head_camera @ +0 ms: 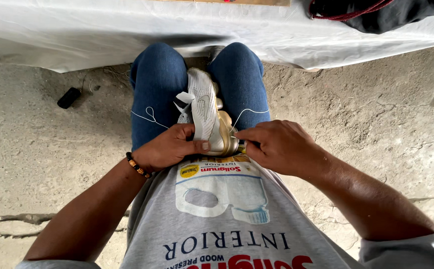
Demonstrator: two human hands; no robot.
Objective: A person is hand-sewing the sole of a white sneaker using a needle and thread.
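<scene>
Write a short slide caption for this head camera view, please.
Seated person's left hand grips a white-and-gold shoe between jeans-clad knees while right hand pinches white thread.

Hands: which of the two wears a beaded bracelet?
The left hand, which grips the white shoe held between the knees; dark and orange beads circle its wrist. The right hand, pinching the thread, has a bare wrist.

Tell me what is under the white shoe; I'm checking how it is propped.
The white shoe sits between blue-jeaned knees, left hand gripping its heel. What supports it below is hidden.
</scene>
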